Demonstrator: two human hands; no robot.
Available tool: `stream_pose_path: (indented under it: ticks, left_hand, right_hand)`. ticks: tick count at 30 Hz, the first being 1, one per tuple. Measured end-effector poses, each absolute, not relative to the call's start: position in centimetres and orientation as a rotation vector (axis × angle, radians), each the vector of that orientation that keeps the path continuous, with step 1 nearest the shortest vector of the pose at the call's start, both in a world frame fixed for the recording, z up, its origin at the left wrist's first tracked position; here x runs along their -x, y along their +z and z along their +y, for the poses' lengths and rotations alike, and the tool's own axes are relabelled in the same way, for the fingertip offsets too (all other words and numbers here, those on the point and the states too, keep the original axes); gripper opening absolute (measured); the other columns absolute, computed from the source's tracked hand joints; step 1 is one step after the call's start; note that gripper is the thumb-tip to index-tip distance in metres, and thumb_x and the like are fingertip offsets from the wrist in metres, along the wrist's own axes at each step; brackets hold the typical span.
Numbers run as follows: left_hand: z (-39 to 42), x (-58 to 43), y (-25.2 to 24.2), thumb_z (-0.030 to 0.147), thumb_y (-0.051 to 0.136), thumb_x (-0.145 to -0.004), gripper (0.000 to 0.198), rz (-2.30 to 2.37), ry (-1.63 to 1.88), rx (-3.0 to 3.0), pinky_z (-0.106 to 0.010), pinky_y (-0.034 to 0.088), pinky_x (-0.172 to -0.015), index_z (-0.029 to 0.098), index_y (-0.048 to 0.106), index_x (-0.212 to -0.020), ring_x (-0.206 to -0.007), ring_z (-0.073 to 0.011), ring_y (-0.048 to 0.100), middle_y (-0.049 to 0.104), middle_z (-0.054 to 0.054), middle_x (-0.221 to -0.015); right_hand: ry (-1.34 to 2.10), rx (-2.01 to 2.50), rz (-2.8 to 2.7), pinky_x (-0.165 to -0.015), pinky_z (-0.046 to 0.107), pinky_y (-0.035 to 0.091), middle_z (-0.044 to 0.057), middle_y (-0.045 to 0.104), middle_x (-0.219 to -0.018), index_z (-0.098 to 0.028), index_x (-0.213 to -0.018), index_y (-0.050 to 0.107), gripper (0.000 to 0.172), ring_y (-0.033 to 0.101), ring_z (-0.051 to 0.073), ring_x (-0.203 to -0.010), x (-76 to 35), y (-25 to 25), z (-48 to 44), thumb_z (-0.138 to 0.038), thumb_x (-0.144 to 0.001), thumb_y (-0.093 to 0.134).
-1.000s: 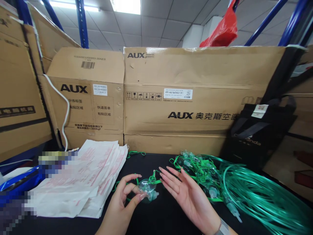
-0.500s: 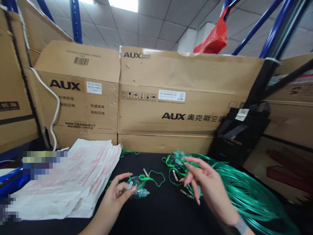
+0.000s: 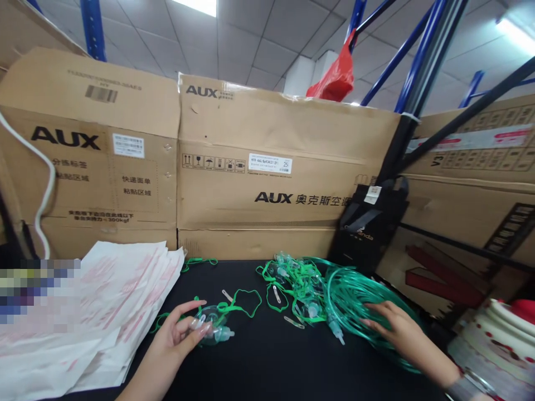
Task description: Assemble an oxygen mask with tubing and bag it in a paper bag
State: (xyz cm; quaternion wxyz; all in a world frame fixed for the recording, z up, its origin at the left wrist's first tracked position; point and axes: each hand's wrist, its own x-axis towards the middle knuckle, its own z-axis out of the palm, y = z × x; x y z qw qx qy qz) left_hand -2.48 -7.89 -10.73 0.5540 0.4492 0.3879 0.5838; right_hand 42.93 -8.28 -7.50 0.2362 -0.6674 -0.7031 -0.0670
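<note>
On the black table, my left hand (image 3: 181, 331) has thumb and fingers closed on the edge of a clear green oxygen mask (image 3: 222, 334). A green elastic strap (image 3: 249, 313) trails from this mask to the right. My right hand (image 3: 393, 328) is over a coil of shiny green tubing (image 3: 355, 295), its fingers apart and their tips at the coil; whether they press on it I cannot tell. Left of the coil lies a tangled pile of more masks (image 3: 298, 281) with green straps. Small metal nose strips (image 3: 293, 322) lie around it.
A stack of white printed paper bags (image 3: 121, 312) lies at the left. Large cardboard boxes (image 3: 267, 128) wall off the back. A black bag (image 3: 355, 234) leans at the back right, and a patterned white container (image 3: 497, 345) stands at the right edge.
My right hand has moved right, from above the mask pile to the tubing coil. My left hand stays at its mask. The view has turned to the right.
</note>
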Motion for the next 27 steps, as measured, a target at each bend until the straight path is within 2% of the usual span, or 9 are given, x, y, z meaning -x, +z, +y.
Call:
stream_pose_path:
  ticks: [4,7,10,14,20,27]
  left_hand:
    - [-7.8,2.5,-10.8,0.041,0.074,-0.057,0.054,0.964,1.375,-1.058,-0.025,0.042,-0.071,0.019,0.053,-0.101,-0.069,-0.0171,0.063,0.067,0.001,-0.064]
    - [-7.6,2.7,-11.0,0.040,0.073,-0.059,0.052,0.950,1.370,-1.075,-0.025,0.043,-0.071,0.019,0.053,-0.102,-0.068,-0.0169,0.063,0.068,0.000,-0.066]
    - [-7.4,2.9,-11.1,0.039,0.073,-0.061,0.051,0.915,1.341,-1.087,-0.026,0.043,-0.072,0.018,0.052,-0.102,-0.069,-0.0168,0.063,0.068,-0.001,-0.066]
    - [-7.4,3.0,-11.1,0.039,0.073,-0.060,0.050,0.916,1.301,-1.088,-0.026,0.043,-0.073,0.019,0.053,-0.101,-0.070,-0.0169,0.063,0.068,0.000,-0.066]
    - [-7.2,3.2,-11.2,0.038,0.073,-0.061,0.048,0.898,1.262,-1.107,-0.026,0.043,-0.072,0.019,0.054,-0.101,-0.070,-0.0169,0.063,0.068,0.000,-0.066]
    - [-7.1,3.3,-11.4,0.038,0.072,-0.062,0.048,0.888,1.230,-1.126,-0.025,0.043,-0.073,0.019,0.053,-0.102,-0.071,-0.0163,0.062,0.068,0.000,-0.067]
  right_hand:
    - [-0.313,1.887,-2.037,-0.069,0.041,0.051,0.011,0.065,-0.078,-0.019,-0.082,0.067,0.047,0.062,0.029,-0.077,-43.2,-7.4,-7.7,-0.060,-0.071,0.049]
    - [-0.444,1.835,-2.169,-0.067,0.040,0.050,0.009,0.066,-0.076,-0.020,-0.077,0.066,0.039,0.063,0.027,-0.075,-42.7,-6.8,-7.7,-0.051,-0.079,0.043]
    - [-0.578,1.790,-2.224,-0.065,0.040,0.048,0.008,0.066,-0.074,-0.020,-0.076,0.065,0.040,0.063,0.025,-0.072,-42.2,-6.6,-7.9,-0.042,-0.087,0.032]
    - [-0.634,1.727,-2.184,-0.065,0.039,0.048,0.009,0.064,-0.075,-0.018,-0.078,0.063,0.044,0.061,0.024,-0.072,-41.9,-6.7,-8.3,-0.043,-0.089,0.029]
    - [-0.492,1.596,-2.175,-0.068,0.036,0.049,0.009,0.062,-0.077,-0.019,-0.079,0.061,0.040,0.059,0.022,-0.073,-41.9,-6.3,-9.1,-0.048,-0.087,0.034]
    - [-0.098,1.784,-2.257,-0.070,0.035,0.048,0.005,0.066,-0.076,-0.022,-0.078,0.063,0.031,0.061,0.023,-0.075,-41.4,-6.6,-9.5,-0.049,-0.081,0.046]
